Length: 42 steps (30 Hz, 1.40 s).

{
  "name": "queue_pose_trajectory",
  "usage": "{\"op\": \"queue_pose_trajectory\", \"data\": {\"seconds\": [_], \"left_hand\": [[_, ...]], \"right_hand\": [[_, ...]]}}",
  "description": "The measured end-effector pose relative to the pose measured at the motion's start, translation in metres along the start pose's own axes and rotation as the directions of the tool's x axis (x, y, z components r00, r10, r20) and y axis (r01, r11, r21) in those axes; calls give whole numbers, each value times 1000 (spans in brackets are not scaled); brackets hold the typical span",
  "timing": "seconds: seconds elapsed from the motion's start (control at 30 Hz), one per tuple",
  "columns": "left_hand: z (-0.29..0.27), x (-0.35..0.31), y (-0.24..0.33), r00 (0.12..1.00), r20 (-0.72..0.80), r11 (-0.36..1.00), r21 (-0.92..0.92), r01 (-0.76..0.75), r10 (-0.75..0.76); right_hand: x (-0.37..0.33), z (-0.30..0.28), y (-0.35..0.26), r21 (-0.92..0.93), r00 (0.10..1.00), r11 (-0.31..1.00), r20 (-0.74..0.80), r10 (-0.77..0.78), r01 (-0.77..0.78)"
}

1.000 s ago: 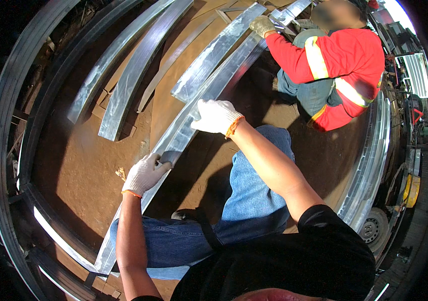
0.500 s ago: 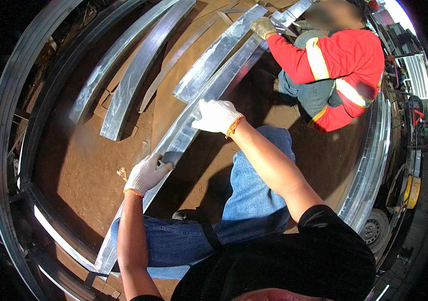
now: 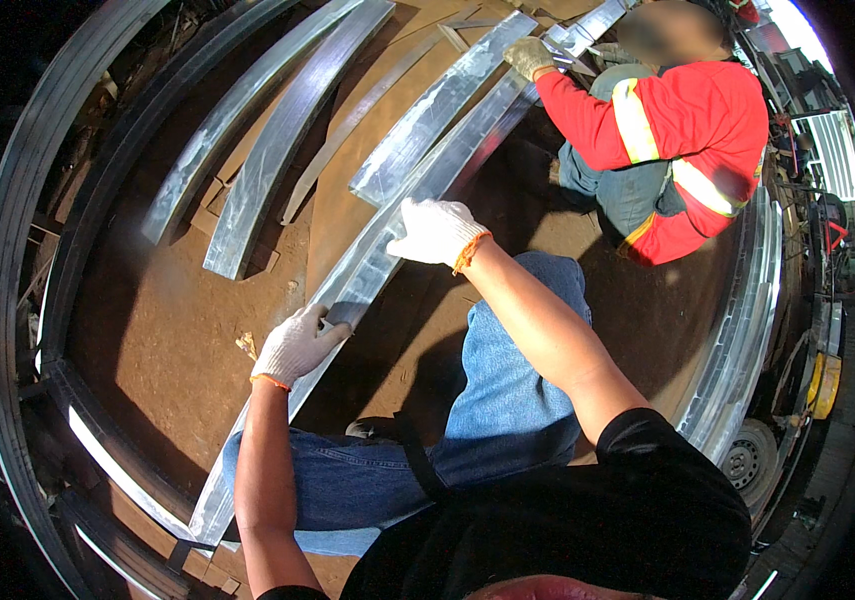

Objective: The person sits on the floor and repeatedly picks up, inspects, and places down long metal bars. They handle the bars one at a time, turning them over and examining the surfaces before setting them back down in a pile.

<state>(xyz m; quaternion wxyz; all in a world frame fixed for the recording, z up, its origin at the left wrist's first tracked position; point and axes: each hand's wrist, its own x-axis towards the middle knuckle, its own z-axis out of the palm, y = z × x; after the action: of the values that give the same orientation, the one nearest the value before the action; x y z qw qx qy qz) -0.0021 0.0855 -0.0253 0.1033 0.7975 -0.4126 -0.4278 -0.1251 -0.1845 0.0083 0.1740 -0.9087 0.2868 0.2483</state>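
A long silvery metal bar (image 3: 365, 275) runs slantwise in front of me, from the lower left to the upper right. My left hand (image 3: 297, 346), in a white knitted glove with an orange cuff, is closed over its nearer stretch, thumb along the right edge. Farther up, my right hand (image 3: 437, 232) in a matching glove grips the same bar, its fingertips partly hidden. Against the bar's far left side lies a shorter, wider metal bar (image 3: 437, 115). A co-worker's gloved hand (image 3: 527, 58) rests by the far ends of both.
Two loose metal bars (image 3: 292, 150) lie to the left on the brown ground (image 3: 187, 340). The co-worker in a red jacket (image 3: 692, 150) crouches at the upper right. Long metal lengths (image 3: 742, 330) are stacked on the right, near a wheel (image 3: 747, 458). Dark metal framing (image 3: 112, 190) curves along the left.
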Motion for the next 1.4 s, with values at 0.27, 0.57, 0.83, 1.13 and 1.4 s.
{"op": "queue_pose_trajectory", "data": {"seconds": [0.27,0.57,0.83,1.13,1.4], "left_hand": [[0,1,-2,1000,-1,1000,1,-22,22],[3,1,-3,1000,-6,1000,10,-10,10],[1,1,-1,1000,8,1000,2,-8,8],[-1,-1,2,999,-6,999,-12,-34,34],[2,0,-1,1000,-12,1000,-6,-24,24]], "right_hand": [[1,2,0,-13,1000,1000,-1,1,-1],[-1,1,-2,-12,1000,1000,5,6,-6],[0,2,-1,-21,1000,1000,0,2,-2],[1,5,0,-18,1000,1000,-3,0,0],[-1,3,0,-13,1000,1000,-12,-15,15]]}}
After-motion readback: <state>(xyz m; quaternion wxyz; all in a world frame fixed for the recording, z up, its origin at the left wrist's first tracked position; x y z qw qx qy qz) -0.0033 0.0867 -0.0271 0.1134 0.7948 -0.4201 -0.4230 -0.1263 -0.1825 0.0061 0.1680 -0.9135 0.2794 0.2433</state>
